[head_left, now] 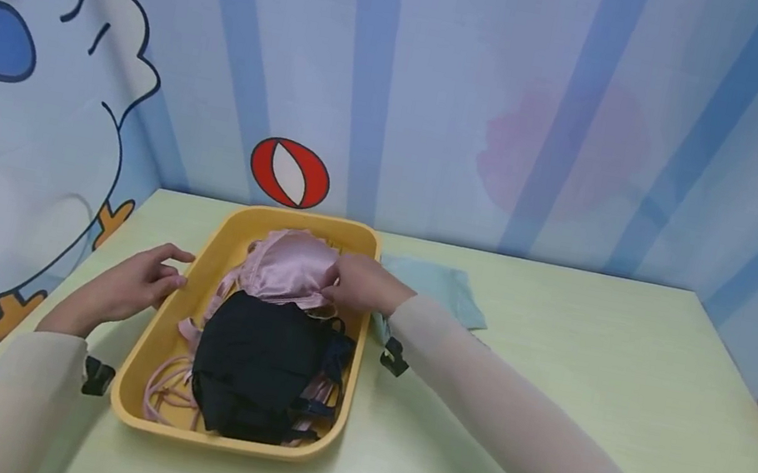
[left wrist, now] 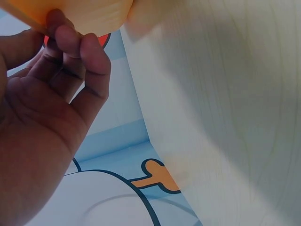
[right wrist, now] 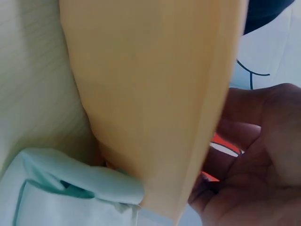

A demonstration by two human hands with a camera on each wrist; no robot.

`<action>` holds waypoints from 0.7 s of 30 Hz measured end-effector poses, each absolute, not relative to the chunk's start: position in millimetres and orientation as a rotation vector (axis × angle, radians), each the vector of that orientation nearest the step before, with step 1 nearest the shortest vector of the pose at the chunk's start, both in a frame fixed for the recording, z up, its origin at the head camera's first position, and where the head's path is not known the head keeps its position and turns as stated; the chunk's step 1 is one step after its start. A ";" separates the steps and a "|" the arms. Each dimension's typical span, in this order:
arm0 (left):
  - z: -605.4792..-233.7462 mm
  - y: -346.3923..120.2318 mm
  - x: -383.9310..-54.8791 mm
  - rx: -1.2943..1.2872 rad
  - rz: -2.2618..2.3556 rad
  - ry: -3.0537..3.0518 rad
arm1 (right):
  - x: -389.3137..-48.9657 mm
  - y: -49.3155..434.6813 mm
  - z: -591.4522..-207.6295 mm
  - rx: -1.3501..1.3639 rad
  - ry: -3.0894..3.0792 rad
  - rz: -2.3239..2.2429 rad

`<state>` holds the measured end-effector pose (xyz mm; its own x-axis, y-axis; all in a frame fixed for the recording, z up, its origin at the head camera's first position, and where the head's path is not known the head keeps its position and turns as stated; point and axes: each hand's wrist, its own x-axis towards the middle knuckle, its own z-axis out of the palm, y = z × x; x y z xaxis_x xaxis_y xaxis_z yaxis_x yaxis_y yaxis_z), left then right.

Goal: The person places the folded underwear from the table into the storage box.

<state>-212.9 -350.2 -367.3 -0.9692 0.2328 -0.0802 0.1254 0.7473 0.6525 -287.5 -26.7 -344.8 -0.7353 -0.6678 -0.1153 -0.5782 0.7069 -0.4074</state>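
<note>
A yellow plastic tray (head_left: 126, 378) stands on the table, holding a pink satin garment (head_left: 286, 267) at its far end and a black strapped garment (head_left: 257, 367) nearer. My left hand (head_left: 131, 282) is at the tray's left rim; in the left wrist view its thumb and bent fingers (left wrist: 96, 66) pinch that rim. Reaching over the right rim, my right hand (head_left: 365, 283) pinches the right edge of the pink garment. The tray wall hides its fingertips in the right wrist view, where the hand (right wrist: 263, 155) appears with bent fingers.
A folded light-green cloth (head_left: 435, 284) lies against the tray's right side. Pink cords (head_left: 164, 393) lie in the tray's near left corner. The pale table (head_left: 553, 369) extends to the right. A printed backdrop (head_left: 449, 97) rises behind its far edge.
</note>
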 end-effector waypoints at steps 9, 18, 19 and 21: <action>-367.7 -349.6 -213.1 0.293 1.009 2.808 | -295.7 -0.6 -341.0 -0.959 2.704 -0.823; -366.8 -348.1 -211.9 0.309 0.993 2.822 | -302.5 22.0 -342.6 -0.937 2.765 -0.861; -366.8 -347.8 -212.0 0.311 0.998 2.820 | -303.2 24.9 -342.6 -0.936 2.771 -0.871; -366.4 -347.1 -211.7 0.313 1.009 2.816 | -304.2 31.6 -341.7 -0.932 2.778 -0.887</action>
<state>-211.7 -347.1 -366.4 -0.9695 0.2386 -0.0554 0.1492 0.7545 0.6391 -304.2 31.6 -341.7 -0.8118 -0.5747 0.1036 -0.5285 0.6474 -0.5491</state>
